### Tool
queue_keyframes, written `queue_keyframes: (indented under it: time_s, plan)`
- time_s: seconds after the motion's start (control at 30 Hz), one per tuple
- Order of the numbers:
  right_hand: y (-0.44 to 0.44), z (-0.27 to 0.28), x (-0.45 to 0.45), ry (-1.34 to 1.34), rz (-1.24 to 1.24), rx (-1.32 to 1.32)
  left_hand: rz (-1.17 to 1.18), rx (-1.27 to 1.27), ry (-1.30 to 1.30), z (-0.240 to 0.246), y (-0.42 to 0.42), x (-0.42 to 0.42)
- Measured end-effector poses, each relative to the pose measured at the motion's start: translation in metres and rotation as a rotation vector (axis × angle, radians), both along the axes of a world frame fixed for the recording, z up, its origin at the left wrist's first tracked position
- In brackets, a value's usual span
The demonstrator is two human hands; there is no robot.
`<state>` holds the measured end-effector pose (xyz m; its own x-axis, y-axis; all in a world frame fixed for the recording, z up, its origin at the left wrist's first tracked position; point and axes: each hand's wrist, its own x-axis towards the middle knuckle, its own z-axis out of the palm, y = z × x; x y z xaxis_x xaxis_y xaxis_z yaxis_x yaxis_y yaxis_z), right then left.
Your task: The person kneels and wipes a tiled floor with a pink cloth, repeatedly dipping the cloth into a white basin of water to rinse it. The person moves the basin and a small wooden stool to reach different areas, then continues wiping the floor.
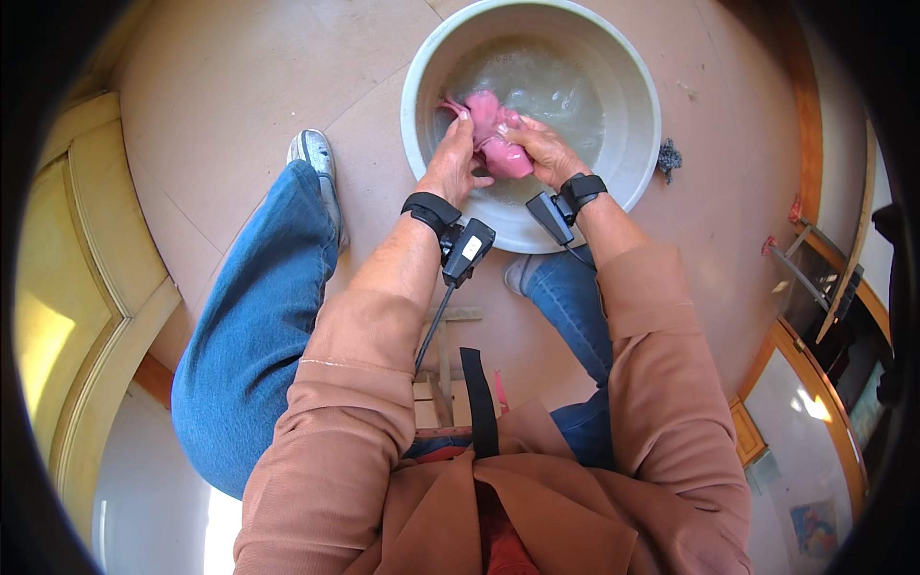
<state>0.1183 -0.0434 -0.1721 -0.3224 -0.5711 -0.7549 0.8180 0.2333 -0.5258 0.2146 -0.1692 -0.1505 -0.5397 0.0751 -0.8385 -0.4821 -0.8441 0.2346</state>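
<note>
A wet pink cloth (pixel 507 157), bunched and glossy, is held between my hands over a large pale plastic basin (pixel 632 129). My left hand (pixel 455 158) has its thumb and fingers at the cloth's left side, where a thin pink strip sticks out. On the right side, my right hand (pixel 548 149) grips a fold of it. Cloudy, slightly foamy water (pixel 553 79) lies in the basin beneath the cloth. Both wrists wear black straps with small box-shaped devices, and a cable runs from each.
The basin stands on a tan floor (pixel 230 93) between my feet. A dark crumpled scrap (pixel 669 159) lies right of its rim. A yellowish door or cabinet panel (pixel 108 237) is at the left. A metal-legged piece of furniture (pixel 803 251) stands at the right. Wooden bars (pixel 443 345) show below me.
</note>
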Motion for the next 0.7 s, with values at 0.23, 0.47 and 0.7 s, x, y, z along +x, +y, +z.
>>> queue_keyframes:
  time_s: [0.23,0.47,0.7]
  plan:
    - [-0.036,0.07,0.023,0.421,0.327,0.152,0.275,-0.003,0.094,0.0,-0.003,-0.013]
    - [-0.025,0.038,-0.003,1.502,0.577,0.417,0.269,-0.271,0.045,0.015,0.019,-0.027]
    - [0.036,0.036,-0.046,0.226,-0.009,0.265,0.064,-0.085,0.011,0.006,0.013,-0.013]
